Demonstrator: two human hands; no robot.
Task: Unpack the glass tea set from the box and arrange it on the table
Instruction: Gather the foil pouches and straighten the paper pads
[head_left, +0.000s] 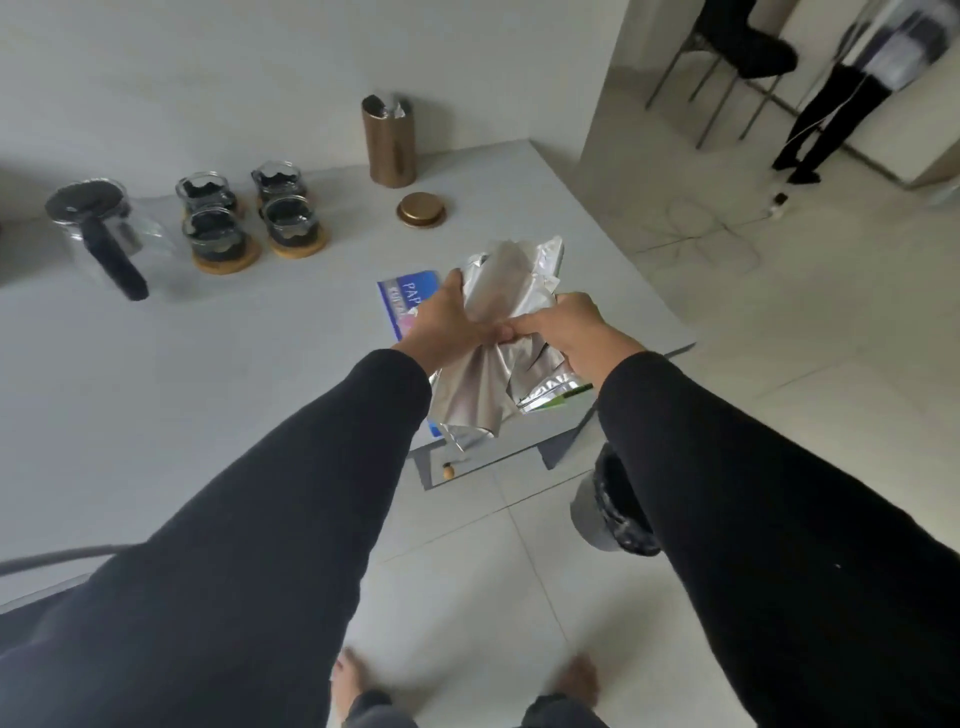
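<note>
Both hands grip a crumpled silver foil bag (498, 322) above the grey surface (234, 364), left hand (447, 322) and right hand (576, 325) curled around it. A glass teapot (98, 228) and what appear to be four glass cups (249, 218) stand near the wall.

Both hands (451, 322) (569, 327) close together, fingers curled; black-sleeved arms outstretched

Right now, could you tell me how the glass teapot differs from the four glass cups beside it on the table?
The glass teapot is larger than any of the glass cups and has a long black handle pointing toward the camera; the cups show none. The teapot sits directly on the table, while at least the two nearer cups rest on round wooden coasters. Both are clear glass with dark material inside, standing upright along the wall.
</note>
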